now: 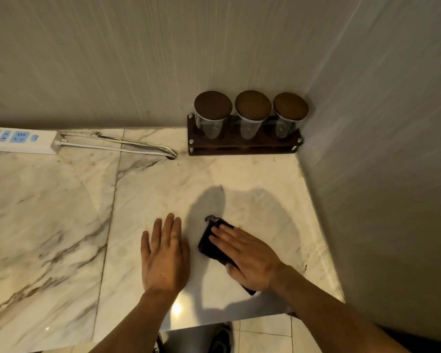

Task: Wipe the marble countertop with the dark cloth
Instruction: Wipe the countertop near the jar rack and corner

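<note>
The marble countertop (61, 212) is pale with brown veins and fills the lower left and middle of the head view. A dark cloth (210, 244) lies folded on it near the front right. My right hand (247, 256) presses flat on top of the cloth, fingers stretched out and pointing left, covering most of it. My left hand (164, 256) rests palm down on the bare marble just left of the cloth, fingers apart, holding nothing.
A dark wooden rack (242, 146) with three lidded glass jars (252, 115) stands in the back right corner. A white power strip (21, 140) and its cable (127, 146) lie along the back wall. A wall bounds the right side; the counter's front edge shows floor below.
</note>
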`<state>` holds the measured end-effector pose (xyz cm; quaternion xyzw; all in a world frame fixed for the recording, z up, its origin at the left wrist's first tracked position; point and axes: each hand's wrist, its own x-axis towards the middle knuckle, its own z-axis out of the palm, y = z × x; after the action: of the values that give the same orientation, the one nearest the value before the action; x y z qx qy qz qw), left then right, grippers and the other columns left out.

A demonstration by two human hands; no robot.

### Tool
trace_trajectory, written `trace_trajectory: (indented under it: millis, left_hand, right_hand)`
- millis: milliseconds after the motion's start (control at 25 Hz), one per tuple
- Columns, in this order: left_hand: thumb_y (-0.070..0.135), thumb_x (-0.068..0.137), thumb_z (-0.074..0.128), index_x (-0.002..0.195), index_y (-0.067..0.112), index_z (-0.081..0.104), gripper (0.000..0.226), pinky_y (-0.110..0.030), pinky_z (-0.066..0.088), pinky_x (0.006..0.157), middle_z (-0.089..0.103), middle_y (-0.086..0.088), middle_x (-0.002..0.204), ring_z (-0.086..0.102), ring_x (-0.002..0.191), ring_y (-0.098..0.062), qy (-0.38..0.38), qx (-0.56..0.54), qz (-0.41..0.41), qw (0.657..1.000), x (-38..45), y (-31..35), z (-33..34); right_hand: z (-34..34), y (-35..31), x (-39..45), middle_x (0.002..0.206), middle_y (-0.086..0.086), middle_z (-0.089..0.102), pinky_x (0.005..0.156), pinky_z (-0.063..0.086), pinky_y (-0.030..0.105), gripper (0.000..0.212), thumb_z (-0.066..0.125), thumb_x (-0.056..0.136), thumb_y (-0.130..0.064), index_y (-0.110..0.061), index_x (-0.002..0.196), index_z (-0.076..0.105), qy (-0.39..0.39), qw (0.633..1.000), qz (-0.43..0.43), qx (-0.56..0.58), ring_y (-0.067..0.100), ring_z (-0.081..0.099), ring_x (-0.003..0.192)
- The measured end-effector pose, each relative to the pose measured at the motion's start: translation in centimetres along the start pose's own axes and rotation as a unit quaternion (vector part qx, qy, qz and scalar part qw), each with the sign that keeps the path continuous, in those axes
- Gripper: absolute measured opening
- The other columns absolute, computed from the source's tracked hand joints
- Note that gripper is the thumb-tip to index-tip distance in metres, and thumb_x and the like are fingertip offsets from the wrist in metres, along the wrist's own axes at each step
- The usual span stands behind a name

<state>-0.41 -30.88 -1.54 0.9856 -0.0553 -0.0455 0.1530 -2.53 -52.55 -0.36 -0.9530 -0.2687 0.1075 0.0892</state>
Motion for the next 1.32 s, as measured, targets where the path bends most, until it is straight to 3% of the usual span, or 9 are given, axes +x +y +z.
trace_trajectory:
  millis: [200, 440, 680, 880, 1120, 1320]
  left_hand:
    - [0.042, 0.099, 0.017, 0.148, 0.017, 0.028, 0.056, -0.044, 0.001, 0.116, 0.023, -0.004, 0.157, 0.007, 0.146, -0.021, 0.003, 0.020, 0.006, 1.000, -0.1, -0.2, 0.3]
    - [0.039, 0.097, 0.025, 0.147, 0.018, 0.031, 0.054, -0.049, 0.011, 0.115, 0.030, -0.004, 0.155, 0.015, 0.145, -0.023, -0.006, 0.055, -0.007, 0.998, 0.2, 0.0, 0.3]
    - [0.039, 0.096, 0.026, 0.146, 0.018, 0.031, 0.054, -0.049, 0.015, 0.113, 0.031, -0.001, 0.154, 0.018, 0.144, -0.022, -0.007, 0.057, -0.011, 0.998, 0.4, 0.1, 0.2]
    - [0.039, 0.096, 0.019, 0.146, 0.018, 0.032, 0.056, -0.049, 0.016, 0.113, 0.032, -0.002, 0.154, 0.019, 0.143, -0.022, -0.005, 0.061, -0.011, 0.998, 0.3, 0.1, 0.0]
    - [0.038, 0.096, 0.026, 0.147, 0.019, 0.029, 0.054, -0.050, 0.017, 0.113, 0.029, -0.001, 0.154, 0.017, 0.144, -0.021, -0.005, 0.053, -0.011, 0.999, 0.2, 0.0, 0.3]
    - [0.038, 0.096, 0.024, 0.147, 0.019, 0.030, 0.055, -0.050, 0.017, 0.113, 0.029, 0.000, 0.155, 0.017, 0.144, -0.021, -0.008, 0.053, -0.012, 0.999, 0.3, 0.0, 0.4]
  right_hand:
    - [-0.8, 2.4, 3.3, 0.158, 0.000, 0.011, 0.118, 0.002, 0.029, 0.065, 0.039, 0.091, -0.035, -0.017, 0.150, 0.017, 0.018, 1.000, 0.023, 0.005, 0.011, 0.002, 0.145]
    - [-1.8, 4.3, 7.2, 0.157, -0.002, 0.001, 0.118, 0.005, 0.033, 0.067, 0.030, 0.092, -0.043, -0.019, 0.151, 0.008, 0.046, 0.995, 0.089, -0.004, 0.012, -0.002, 0.145]
    - [-2.2, 5.2, 9.9, 0.159, 0.005, 0.013, 0.117, 0.006, 0.033, 0.064, 0.031, 0.095, -0.041, -0.016, 0.151, 0.013, 0.102, 0.971, 0.216, 0.024, 0.018, 0.008, 0.146]
    - [-2.8, 5.6, 11.6, 0.161, 0.001, 0.001, 0.116, -0.002, 0.031, 0.064, 0.033, 0.098, -0.040, -0.020, 0.152, 0.003, 0.112, 0.933, 0.335, 0.064, 0.015, -0.004, 0.146]
    - [-2.7, 5.5, 12.7, 0.161, 0.007, 0.003, 0.118, 0.005, 0.038, 0.065, 0.034, 0.098, -0.035, -0.014, 0.151, 0.003, 0.169, 0.865, 0.457, 0.117, 0.022, -0.001, 0.146]
    - [-2.4, 4.7, 12.7, 0.160, 0.011, 0.001, 0.118, 0.002, 0.039, 0.064, 0.031, 0.098, -0.031, -0.009, 0.150, 0.002, 0.201, 0.813, 0.525, 0.151, 0.024, -0.002, 0.146]
